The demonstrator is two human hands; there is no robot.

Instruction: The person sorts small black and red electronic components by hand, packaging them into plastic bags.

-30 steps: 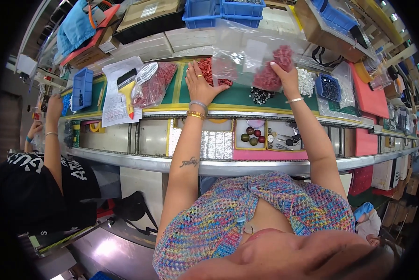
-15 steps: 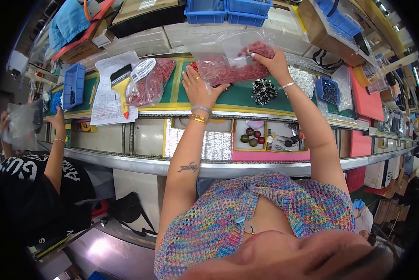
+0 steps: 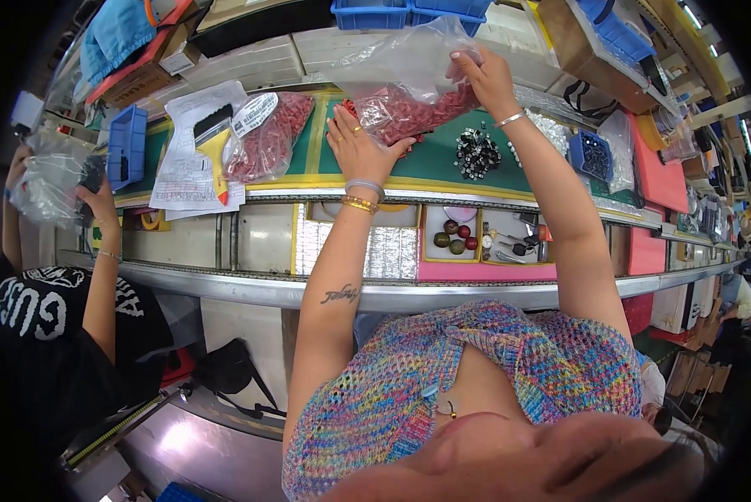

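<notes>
My right hand (image 3: 486, 79) pinches the upper right edge of a clear plastic bag (image 3: 417, 113) with many small red parts in its lower half. The top of the bag is loose and crumpled. My left hand (image 3: 360, 156) lies flat with fingers stretched out along the bag's left end, over the green mat (image 3: 300, 163). A few loose red parts (image 3: 349, 106) show by its fingertips; what lies beneath the palm is hidden. Just right of the bag sits a pile of small black-and-white parts (image 3: 476, 153).
Left lie another bag of red parts (image 3: 271, 146), a yellow-handled brush (image 3: 215, 159) and papers (image 3: 187, 188). Right are whitish parts (image 3: 547, 134) and a blue bin (image 3: 589, 155). Below the mat, a tray (image 3: 451, 253) holds round fruit-like things. At far left a co-worker's hands (image 3: 99, 205) handle a clear bag.
My right hand has risen slightly, lifting the bag's upper right edge. The red parts have slid down and gathered lower in the bag. My left hand has barely moved.
</notes>
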